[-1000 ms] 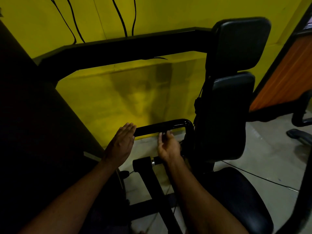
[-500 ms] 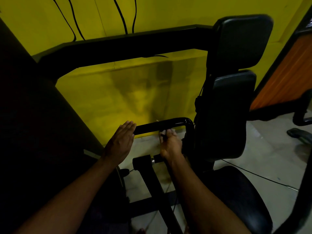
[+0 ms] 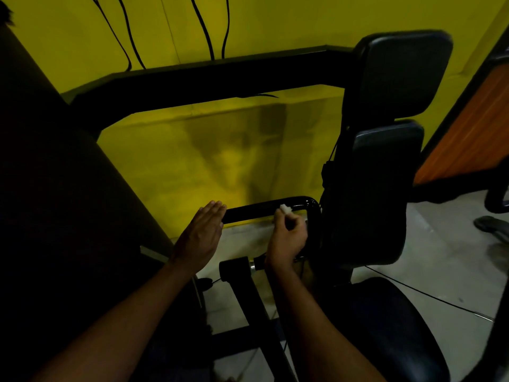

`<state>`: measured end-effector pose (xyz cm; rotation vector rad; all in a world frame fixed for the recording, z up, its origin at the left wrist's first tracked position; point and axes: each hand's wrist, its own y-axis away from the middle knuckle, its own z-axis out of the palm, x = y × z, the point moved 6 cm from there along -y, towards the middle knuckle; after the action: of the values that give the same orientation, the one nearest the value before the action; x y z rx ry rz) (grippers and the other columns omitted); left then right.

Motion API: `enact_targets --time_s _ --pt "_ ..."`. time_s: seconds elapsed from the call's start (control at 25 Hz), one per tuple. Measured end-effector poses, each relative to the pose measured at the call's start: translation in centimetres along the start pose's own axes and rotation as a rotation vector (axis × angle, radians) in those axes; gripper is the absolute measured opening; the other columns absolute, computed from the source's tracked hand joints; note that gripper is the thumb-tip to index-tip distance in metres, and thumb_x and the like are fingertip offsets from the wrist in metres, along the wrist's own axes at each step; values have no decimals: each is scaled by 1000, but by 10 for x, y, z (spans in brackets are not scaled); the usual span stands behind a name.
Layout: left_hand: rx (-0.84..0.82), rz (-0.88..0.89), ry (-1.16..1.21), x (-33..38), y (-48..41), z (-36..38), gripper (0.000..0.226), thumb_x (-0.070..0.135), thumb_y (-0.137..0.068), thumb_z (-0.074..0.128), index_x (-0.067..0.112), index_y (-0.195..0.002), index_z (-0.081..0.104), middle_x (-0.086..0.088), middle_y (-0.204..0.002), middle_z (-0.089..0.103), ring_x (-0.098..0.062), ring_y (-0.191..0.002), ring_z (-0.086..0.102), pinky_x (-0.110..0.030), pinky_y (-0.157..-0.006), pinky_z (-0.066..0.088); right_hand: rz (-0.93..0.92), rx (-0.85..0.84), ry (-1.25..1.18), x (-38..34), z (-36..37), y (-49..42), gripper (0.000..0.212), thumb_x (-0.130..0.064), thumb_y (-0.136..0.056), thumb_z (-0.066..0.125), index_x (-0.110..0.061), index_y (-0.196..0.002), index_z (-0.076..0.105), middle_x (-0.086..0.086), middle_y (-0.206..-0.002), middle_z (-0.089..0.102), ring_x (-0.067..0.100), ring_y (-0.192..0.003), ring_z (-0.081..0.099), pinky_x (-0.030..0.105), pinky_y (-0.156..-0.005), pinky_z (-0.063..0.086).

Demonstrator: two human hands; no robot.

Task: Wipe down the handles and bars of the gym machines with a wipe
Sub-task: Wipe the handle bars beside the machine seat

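Right hand (image 3: pixel 286 241) pinches a white wipe (image 3: pixel 285 208) at the black bar (image 3: pixel 256 212).

Location, as I read it from my feed: a gym, machine area. Evidence I can list: one seated machine with two black pads stacked upright, an upper pad (image 3: pixel 405 75) over a lower pad (image 3: pixel 385 166), a black padded seat (image 3: pixel 391 326) below them, a heavy black frame beam (image 3: pixel 220 78) running across behind, and a glossy black curved handle bar (image 3: pixel 256 210) low beside the pads. Surroundings I note: a bare yellow wall (image 3: pixel 192 155) with loose black cables (image 3: pixel 205 31) hanging down it, a grey hard floor (image 3: pixel 440 257), and the dark foot of some other equipment (image 3: pixel 493 227) at the right edge.
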<state>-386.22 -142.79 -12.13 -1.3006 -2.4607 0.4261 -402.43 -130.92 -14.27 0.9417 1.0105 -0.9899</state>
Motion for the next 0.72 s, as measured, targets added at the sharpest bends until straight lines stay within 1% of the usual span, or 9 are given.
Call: enact_targets --time_s 0.04,0.16,0.28,0.36,0.44,0.56,0.6,0.68,0.72 --pt "-4 -6 8 0 0 0 55 31 -107 18 -3 -136 50 -18 -140 52 -30 -135 43 -27 -118 13 -127 15 120 -5 1 -1 7 -10 -90 69 -5 -95 67 7 -104 64 9 -95 62 22 -82 53" --pt "4 -2 7 1 0 -2 55 30 -107 19 -4 -135 51 -19 -140 52 -30 -134 44 -27 -118 13 -436 -151 401 -15 15 -2 9 -7 -87 71 -5 -96 69 8 -104 57 18 -98 59 35 -84 55" --pt "20 4 4 3 -1 -3 55 30 -107 18 -4 -134 51 -19 -139 53 -31 -133 45 -27 -118 13 -436 -79 459 -18 10 -11 10 -10 -86 72 -7 -94 69 9 -101 58 23 -95 59 46 -80 55" --pt "28 7 14 2 0 -3 54 30 -107 19 -4 -135 50 -19 -139 53 -30 -133 44 -27 -118 14 -535 -176 598 -25 15 -3 11 -9 -87 69 -9 -98 69 10 -104 59 26 -99 55 43 -81 52" --pt "30 14 11 1 0 -4 53 28 -107 20 -4 -136 50 -19 -140 52 -31 -134 43 -29 -118 15 -660 -297 698 -28 17 -1 15 -9 -89 65 -12 -103 70 10 -106 59 26 -98 51 32 -77 44" --pt "44 20 13 3 1 -3 52 27 -107 21 -5 -135 51 -20 -140 52 -32 -133 44 -29 -117 15 -585 -193 797 -34 13 -9 14 -11 -90 64 -9 -104 68 11 -105 59 29 -98 50 25 -75 28" --pt "43 15 24 2 1 -3 52 28 -107 21 -4 -135 51 -19 -140 52 -31 -133 44 -29 -118 15 -708 -287 903 -36 24 -1 14 -10 -89 64 -8 -102 67 12 -104 60 31 -97 51 27 -77 29" --pt "35 -6 49 -2 1 -1 53 29 -107 21 -3 -136 50 -19 -141 51 -30 -135 42 -28 -118 16 -1063 -615 1072 -33 47 15 17 -5 -85 60 -8 -101 64 13 -102 61 31 -94 53 34 -79 39" --pt "27 -11 55 -3 1 -1 53 30 -107 21 -2 -137 50 -18 -141 51 -29 -136 41 -28 -119 15 -1075 -716 1101 -37 52 8 18 -4 -86 57 -9 -102 63 12 -102 61 30 -92 54 33 -74 41"
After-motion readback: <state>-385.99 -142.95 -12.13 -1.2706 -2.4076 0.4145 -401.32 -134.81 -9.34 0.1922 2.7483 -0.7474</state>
